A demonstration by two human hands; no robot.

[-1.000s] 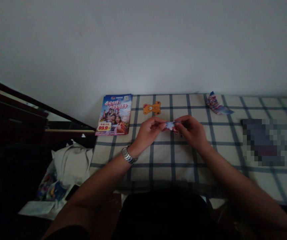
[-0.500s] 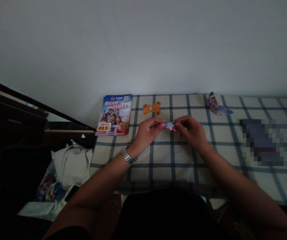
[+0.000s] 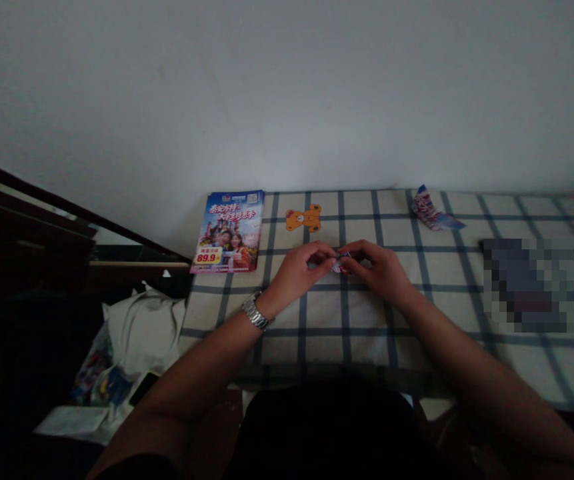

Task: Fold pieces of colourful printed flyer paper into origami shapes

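Observation:
My left hand (image 3: 297, 272) and my right hand (image 3: 379, 270) meet over the checked tablecloth (image 3: 347, 320), fingertips pinched together on a small folded piece of printed paper (image 3: 339, 262). Only a sliver of the red, white and blue paper shows between the fingers. A metal watch (image 3: 255, 311) sits on my left wrist. Both hands hover just above or rest lightly on the cloth; I cannot tell which.
A colourful flyer (image 3: 229, 230) lies at the table's far left corner, with an orange bear cut-out (image 3: 304, 218) beside it. Another folded paper piece (image 3: 431, 210) lies at the back right. A blurred dark object (image 3: 524, 283) is at right. Bags and cloth (image 3: 131, 330) lie left of the table.
Both hands have dropped slightly towards the cloth and drawn closer together. The paper piece is now more folded up and mostly hidden by the fingertips.

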